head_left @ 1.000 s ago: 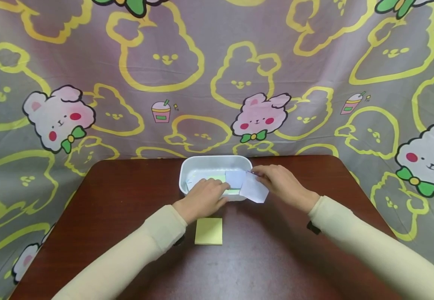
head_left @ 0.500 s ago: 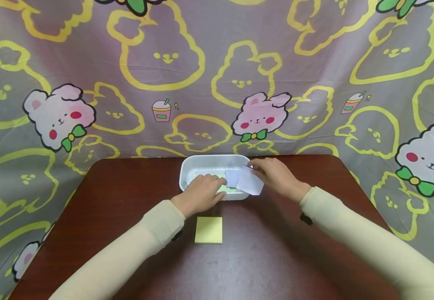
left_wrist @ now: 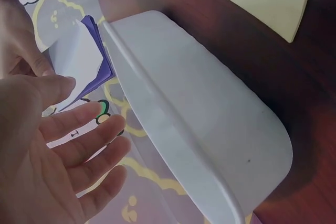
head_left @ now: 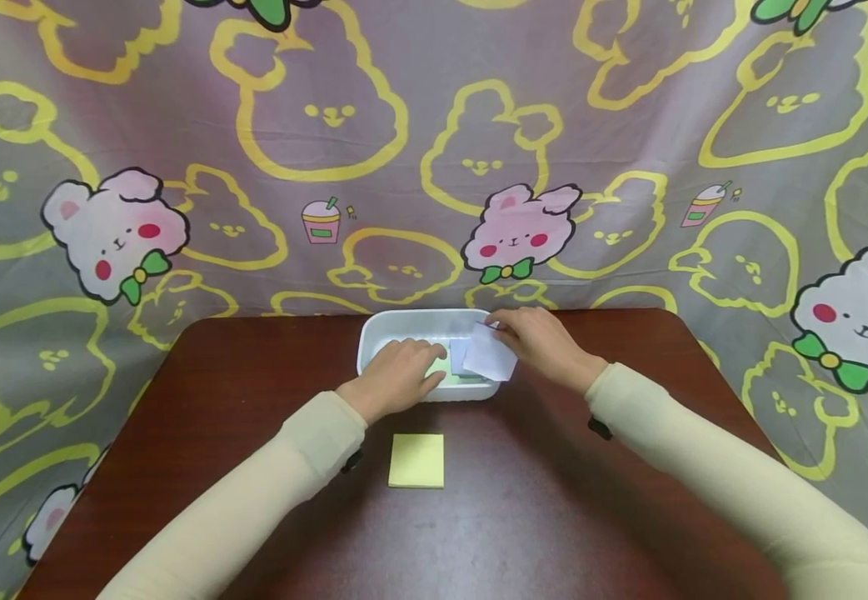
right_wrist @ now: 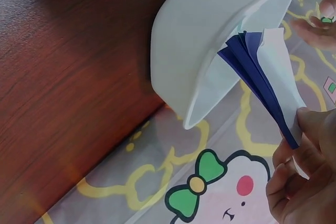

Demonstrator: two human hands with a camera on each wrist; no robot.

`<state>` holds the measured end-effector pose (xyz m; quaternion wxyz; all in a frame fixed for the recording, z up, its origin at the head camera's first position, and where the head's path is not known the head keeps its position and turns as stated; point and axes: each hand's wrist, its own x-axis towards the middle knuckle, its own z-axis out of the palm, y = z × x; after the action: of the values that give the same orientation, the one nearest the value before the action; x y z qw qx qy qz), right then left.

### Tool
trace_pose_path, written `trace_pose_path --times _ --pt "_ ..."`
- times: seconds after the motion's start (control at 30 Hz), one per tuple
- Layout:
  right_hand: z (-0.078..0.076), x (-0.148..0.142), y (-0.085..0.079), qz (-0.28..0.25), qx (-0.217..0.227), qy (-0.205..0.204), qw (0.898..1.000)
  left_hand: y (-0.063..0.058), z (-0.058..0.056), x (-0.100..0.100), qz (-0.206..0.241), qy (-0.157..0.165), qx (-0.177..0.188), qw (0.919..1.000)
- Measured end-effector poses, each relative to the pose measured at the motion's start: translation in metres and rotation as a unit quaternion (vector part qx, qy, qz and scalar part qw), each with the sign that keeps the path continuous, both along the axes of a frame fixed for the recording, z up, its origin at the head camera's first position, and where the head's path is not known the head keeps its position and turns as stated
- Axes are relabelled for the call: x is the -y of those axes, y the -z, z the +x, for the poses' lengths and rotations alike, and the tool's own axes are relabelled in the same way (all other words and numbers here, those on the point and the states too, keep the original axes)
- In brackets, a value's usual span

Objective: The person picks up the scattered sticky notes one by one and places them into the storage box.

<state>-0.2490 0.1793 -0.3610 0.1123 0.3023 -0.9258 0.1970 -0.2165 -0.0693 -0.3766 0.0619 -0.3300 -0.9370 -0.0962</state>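
Note:
My right hand pinches a small stack of paper sheets by one edge, over the right end of a white plastic box. In the right wrist view, the sheets are dark purple with a white face on one side, and their free ends fan apart. My left hand is above the box's near left side. Its fingers are spread and loosely bent, holding nothing, in the left wrist view. Inside the box lie a bluish paper and some pale green paper, partly hidden.
A yellow sticky note pad lies on the dark brown table, in front of the box. Behind the table hangs a cartoon-printed curtain.
My right hand has moved left and slightly away from me, bringing the sheets further over the box. My left hand has shifted slightly left and up, its fingers drawing back from the papers.

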Motion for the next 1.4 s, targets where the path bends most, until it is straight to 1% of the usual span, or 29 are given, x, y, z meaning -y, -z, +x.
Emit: trace_pose_path --times 0.17,0.5,0.77,0.97,1.17,1.4 --pt "-0.004 0.006 -0.001 0.001 0.003 0.005 1.000 0.000 -0.003 0.002 0.004 -0.008 -0.003 1.0000" --pt "-0.010 0.017 -0.001 0.015 0.031 0.027 0.999 0.002 -0.009 0.006 0.004 -0.019 -0.007 0.9998" --pt "-0.019 0.021 0.000 0.019 0.040 0.017 0.999 0.002 -0.016 0.009 0.002 -0.031 0.016 0.9994" --pt "-0.026 0.025 0.005 0.026 0.059 0.024 0.998 0.002 -0.020 0.011 0.003 -0.040 0.025 0.9989" --pt "-0.031 0.031 0.010 0.038 0.076 0.025 0.996 0.006 -0.025 0.011 0.003 -0.043 0.026 0.9987" --pt "-0.036 0.033 0.017 0.048 0.098 0.028 0.994 0.010 -0.029 0.014 -0.009 -0.057 0.048 0.9972"
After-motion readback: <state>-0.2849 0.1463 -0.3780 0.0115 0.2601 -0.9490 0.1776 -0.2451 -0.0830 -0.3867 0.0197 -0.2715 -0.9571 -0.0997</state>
